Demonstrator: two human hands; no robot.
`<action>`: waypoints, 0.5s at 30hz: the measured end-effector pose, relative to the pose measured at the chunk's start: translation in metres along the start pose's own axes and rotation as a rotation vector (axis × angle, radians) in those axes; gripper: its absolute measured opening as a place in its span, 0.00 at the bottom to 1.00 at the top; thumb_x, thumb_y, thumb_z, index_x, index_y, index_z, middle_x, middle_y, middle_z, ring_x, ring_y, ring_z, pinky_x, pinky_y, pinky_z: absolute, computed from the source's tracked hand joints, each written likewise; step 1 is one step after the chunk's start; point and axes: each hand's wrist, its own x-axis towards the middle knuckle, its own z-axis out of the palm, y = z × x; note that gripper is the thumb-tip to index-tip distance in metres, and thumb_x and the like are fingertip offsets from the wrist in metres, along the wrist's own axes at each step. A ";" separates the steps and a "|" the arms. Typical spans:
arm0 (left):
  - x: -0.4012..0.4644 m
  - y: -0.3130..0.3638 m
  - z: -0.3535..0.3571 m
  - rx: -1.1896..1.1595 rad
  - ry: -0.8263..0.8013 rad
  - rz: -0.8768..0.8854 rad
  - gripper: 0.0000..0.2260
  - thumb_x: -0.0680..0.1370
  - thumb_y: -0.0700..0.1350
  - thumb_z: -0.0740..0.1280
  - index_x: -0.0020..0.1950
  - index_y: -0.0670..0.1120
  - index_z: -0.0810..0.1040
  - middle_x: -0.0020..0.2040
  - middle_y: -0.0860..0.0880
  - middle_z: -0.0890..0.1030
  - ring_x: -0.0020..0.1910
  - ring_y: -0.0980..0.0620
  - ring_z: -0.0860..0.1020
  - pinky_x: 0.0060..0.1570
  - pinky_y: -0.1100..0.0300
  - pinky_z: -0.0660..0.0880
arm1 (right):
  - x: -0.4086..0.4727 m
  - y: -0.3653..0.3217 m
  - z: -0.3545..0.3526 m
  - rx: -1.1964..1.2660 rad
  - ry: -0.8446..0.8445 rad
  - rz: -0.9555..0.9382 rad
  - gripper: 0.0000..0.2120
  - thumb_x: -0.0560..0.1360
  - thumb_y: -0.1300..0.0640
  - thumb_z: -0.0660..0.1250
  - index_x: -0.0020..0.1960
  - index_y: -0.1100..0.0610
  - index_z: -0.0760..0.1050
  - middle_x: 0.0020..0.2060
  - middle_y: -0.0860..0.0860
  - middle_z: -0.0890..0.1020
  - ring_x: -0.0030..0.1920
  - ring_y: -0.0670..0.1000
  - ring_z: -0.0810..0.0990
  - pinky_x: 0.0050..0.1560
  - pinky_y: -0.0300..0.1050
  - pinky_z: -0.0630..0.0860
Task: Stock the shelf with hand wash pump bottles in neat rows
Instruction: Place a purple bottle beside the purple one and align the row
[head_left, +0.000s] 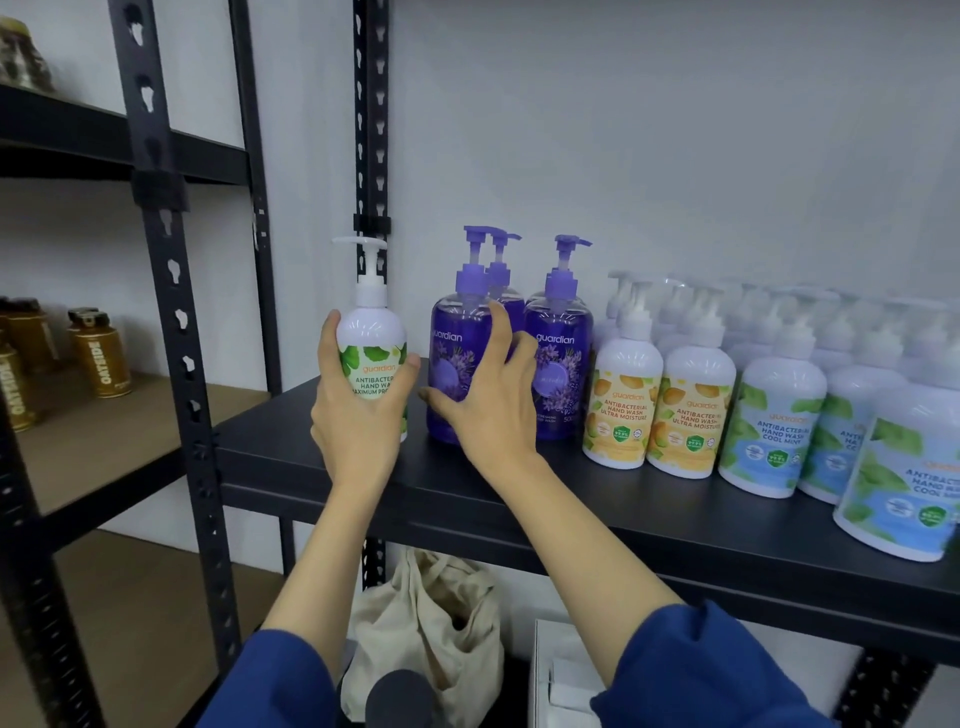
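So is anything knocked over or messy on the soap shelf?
Nothing is tipped or spilled. Only the green-label bottle isn't in a row yet: the left hand grips it at the shelf's left end, while the right hand touches a purple bottle.

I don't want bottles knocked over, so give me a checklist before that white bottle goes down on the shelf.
1. Left hand grips the white bottle firmly: ok.
2. White bottle upright: ok.
3. Bare shelf left of the purple bottles: ok.
4. Right hand steadies the front purple bottle: ok, fingers spread on it.
5. White bottle's label faces forward: ok.
6. Depth behind the landing spot: cannot tell.
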 end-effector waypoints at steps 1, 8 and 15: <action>0.000 0.000 0.000 0.000 0.000 -0.001 0.34 0.73 0.55 0.70 0.75 0.58 0.58 0.60 0.50 0.76 0.53 0.56 0.70 0.55 0.58 0.66 | -0.001 0.001 0.000 0.031 0.007 0.008 0.49 0.69 0.50 0.75 0.77 0.52 0.45 0.69 0.60 0.58 0.67 0.58 0.62 0.60 0.53 0.73; -0.002 0.001 -0.001 -0.009 -0.001 -0.006 0.33 0.73 0.55 0.70 0.74 0.58 0.58 0.59 0.51 0.76 0.52 0.55 0.70 0.55 0.57 0.66 | -0.003 0.006 -0.003 0.051 0.038 0.044 0.44 0.74 0.56 0.70 0.78 0.53 0.43 0.71 0.58 0.58 0.72 0.57 0.58 0.63 0.51 0.69; -0.002 0.002 -0.002 -0.015 -0.014 0.010 0.33 0.73 0.54 0.71 0.75 0.58 0.59 0.61 0.51 0.76 0.52 0.57 0.70 0.54 0.60 0.65 | -0.002 0.005 -0.005 -0.026 0.033 0.034 0.47 0.72 0.52 0.72 0.77 0.56 0.43 0.72 0.58 0.56 0.71 0.57 0.58 0.65 0.51 0.69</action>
